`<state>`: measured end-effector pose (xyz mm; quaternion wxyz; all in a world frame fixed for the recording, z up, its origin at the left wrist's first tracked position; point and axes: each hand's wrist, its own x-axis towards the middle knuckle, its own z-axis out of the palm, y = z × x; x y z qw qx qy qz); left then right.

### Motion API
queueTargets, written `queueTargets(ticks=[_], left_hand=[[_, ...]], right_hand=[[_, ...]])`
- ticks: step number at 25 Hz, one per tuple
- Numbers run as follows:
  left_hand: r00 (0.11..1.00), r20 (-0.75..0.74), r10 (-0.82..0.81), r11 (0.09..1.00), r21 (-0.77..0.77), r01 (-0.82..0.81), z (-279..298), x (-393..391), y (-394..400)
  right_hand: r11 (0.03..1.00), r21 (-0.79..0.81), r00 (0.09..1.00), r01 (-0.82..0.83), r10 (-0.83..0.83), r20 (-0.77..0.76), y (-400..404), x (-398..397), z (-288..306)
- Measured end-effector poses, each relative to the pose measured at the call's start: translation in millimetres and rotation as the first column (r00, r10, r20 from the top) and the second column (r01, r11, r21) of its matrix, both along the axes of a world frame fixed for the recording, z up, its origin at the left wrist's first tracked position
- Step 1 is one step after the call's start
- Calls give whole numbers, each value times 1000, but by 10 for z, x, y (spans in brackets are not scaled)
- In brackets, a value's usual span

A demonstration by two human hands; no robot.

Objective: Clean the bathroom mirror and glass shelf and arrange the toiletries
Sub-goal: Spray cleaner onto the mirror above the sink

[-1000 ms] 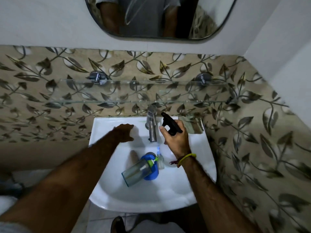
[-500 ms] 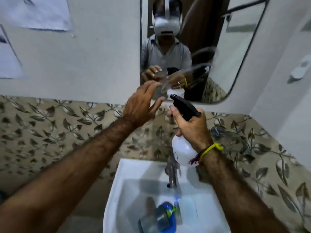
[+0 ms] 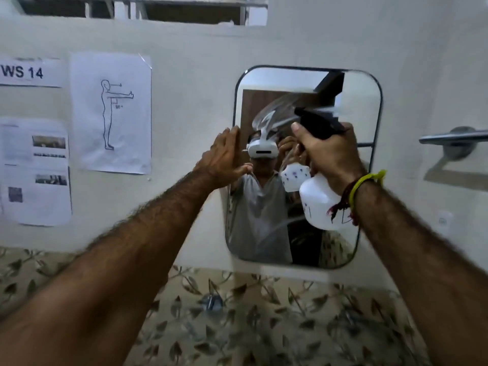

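A person's right hand [image 3: 327, 151] grips a white spray bottle [image 3: 320, 204] by its black trigger head, raised in front of the wall-mounted bathroom mirror [image 3: 351, 101], where a pale streak smears the upper glass. The left hand [image 3: 224, 159], fingers straight and together, lies flat against the mirror's left edge and holds nothing. Printed sheets, one marked "WS 14" [image 3: 23, 72], hang on the wall to the left; leaf-patterned tiles [image 3: 264, 326] run below.

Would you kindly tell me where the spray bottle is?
Head view, right of centre: the right hand holds the spray bottle before the mirror.
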<state>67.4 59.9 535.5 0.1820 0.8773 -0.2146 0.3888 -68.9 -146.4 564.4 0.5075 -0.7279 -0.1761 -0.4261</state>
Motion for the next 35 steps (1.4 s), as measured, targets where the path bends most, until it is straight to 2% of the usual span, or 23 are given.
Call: queueTargets(ticks=[2, 5, 7, 9, 14, 17, 19, 21, 23, 29, 31, 35], left_hand=[[999, -40, 6, 1000, 24, -5, 145, 52, -33], [992, -110, 67, 997, 46, -63, 213, 74, -169], [984, -124, 126, 990, 81, -117, 199, 46, -257], [979, -118, 164, 984, 93, -154, 233, 11, -317], [974, -123, 192, 978, 112, -178, 396, 51, -378], [973, -167, 157, 984, 108, -140, 386, 39, -302], [975, -188, 114, 992, 73, -102, 317, 15, -215], [977, -188, 102, 994, 66, -91, 195, -11, -162], [977, -185, 107, 992, 83, -93, 44, -60, -167], [987, -134, 88, 995, 60, -80, -454, -181, -216], [987, -144, 67, 998, 30, -63, -618, -189, -220], [978, -210, 4, 999, -32, -11, -905, -211, -214]], right_hand=[[998, -17, 995, 57, -55, 83, -92, -7, 282], [990, -78, 992, 115, -110, 67, -186, 114, 472], [983, -12, 981, 184, -183, 62, -228, 177, 510], [977, 42, 975, 211, -213, 58, -251, 218, 495], [963, -69, 965, 259, -256, 51, -162, 214, 261], [958, -27, 958, 284, -283, 39, -230, 223, 206], [955, -41, 956, 294, -294, 4, -265, 190, 106], [937, -121, 943, 327, -331, -14, -267, 186, -43], [934, -114, 938, 339, -345, -38, -271, 191, -186], [946, -171, 952, 274, -292, -88, -239, 221, -546], [951, -153, 952, 268, -286, -111, -235, 231, -645], [942, -222, 956, 252, -278, -97, -161, 219, -918]])
